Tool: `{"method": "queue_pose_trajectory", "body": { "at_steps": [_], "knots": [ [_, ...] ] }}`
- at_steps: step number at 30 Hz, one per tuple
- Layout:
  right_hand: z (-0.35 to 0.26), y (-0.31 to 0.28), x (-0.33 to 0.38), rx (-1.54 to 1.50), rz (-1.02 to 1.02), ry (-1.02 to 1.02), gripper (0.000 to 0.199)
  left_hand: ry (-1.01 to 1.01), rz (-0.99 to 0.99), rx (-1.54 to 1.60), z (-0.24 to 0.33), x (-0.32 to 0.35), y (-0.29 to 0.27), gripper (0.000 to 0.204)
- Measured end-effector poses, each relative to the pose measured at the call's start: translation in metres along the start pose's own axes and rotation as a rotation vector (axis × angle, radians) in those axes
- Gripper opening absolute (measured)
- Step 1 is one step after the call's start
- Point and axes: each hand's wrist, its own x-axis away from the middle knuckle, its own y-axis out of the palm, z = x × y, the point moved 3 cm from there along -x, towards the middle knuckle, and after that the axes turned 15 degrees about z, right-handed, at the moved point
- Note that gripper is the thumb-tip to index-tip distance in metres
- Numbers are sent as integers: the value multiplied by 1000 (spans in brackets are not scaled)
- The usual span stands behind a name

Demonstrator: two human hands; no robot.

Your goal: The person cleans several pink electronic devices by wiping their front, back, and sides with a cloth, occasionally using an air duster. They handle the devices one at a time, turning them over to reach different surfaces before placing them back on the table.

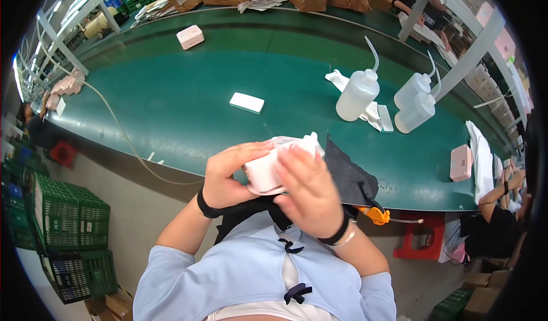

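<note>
A pale pink, rounded box-like case (264,174) is held up in front of my body, over the near edge of the table. My left hand (228,172) grips its left side, thumb below and fingers along the top. Across its right side lies my right hand (311,192), fingers stretched out and slightly blurred. A crumpled white piece (312,139) sticks out behind the right fingers; whether it is cloth or wrapping I cannot tell. The right palm hides part of the case. Just right of that hand, a dark cloth (348,172) hangs over the table edge.
A small white box (246,103) lies ahead on the green table (188,92). Wash bottles (358,95) stand to the right by white cloths. Pink cases sit at the far left (190,37) and right (461,163). An orange-handled tool (375,215) hangs below the edge. Other people work nearby.
</note>
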Motion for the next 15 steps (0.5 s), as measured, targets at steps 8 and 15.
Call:
{"method": "queue_pose_trajectory", "body": {
  "at_steps": [8, 15],
  "knots": [
    [-8, 13, 10, 49, -123, -246, 56, -6, 5, -84, 4, 9, 7, 54],
    [35, 16, 38, -233, 136, 363, 52, 26, 23, 80, 9, 9, 5, 56]
  ]
}}
